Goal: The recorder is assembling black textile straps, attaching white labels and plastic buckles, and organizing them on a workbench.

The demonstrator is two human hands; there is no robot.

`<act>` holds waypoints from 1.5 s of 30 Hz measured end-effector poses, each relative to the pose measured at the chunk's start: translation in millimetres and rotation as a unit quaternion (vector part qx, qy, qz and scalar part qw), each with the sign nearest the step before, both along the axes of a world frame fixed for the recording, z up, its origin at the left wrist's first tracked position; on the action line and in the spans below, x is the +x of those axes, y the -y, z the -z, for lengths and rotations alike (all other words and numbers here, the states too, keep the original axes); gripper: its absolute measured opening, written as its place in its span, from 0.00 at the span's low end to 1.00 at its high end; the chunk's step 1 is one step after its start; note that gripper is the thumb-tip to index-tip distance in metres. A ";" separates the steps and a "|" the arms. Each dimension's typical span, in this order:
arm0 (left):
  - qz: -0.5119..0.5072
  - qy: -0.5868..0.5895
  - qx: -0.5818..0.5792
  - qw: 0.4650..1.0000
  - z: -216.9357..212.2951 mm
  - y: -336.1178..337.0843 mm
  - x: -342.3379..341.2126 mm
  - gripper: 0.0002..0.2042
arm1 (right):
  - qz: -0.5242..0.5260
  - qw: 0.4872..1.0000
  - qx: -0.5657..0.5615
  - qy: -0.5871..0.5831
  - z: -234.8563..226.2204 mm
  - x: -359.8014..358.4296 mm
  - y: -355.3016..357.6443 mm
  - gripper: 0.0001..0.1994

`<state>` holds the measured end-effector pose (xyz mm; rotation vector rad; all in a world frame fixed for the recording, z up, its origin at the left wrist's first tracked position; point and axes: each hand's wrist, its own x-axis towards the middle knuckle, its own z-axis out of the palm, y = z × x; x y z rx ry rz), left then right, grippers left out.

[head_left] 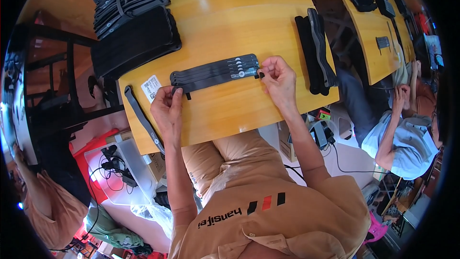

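Note:
A flat set of dark grey straps (211,74), fanned in overlapping rows with pale printing near the right end, lies crosswise on the yellow wooden table (225,120). My left hand (166,112) grips the set's left end, its thumb on top; a short black tab pokes out beside the thumb. At the other end, my right hand (280,84) has thumb and forefinger pinched on a small black tab at the straps' edge. Just behind my left hand a white printed label (151,88) lies on the table. A single grey strap (143,117) runs along the table's left edge.
At the back left are a bundled pile of grey straps (127,7) and a thick black folded stack (136,43). Black and grey straps (314,52) line the right edge. A clear bin with cables (117,172) stands lower left. A person in light blue (405,144) sits at right.

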<state>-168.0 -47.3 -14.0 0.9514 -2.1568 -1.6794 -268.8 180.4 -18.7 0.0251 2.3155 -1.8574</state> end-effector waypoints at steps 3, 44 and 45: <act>0.002 0.008 -0.008 1.000 -1.6 -0.5 -0.8 0.05 | 0.008 1.000 -0.002 0.006 1.5 0.1 0.1 0.07; -0.002 0.032 -0.144 0.989 4.0 -3.3 -5.3 0.06 | 0.010 1.000 0.017 -0.007 3.9 -1.6 1.8 0.05; -0.001 0.032 -0.145 0.989 3.3 -4.0 -5.5 0.06 | 0.009 1.000 0.014 -0.008 3.9 -1.4 1.9 0.06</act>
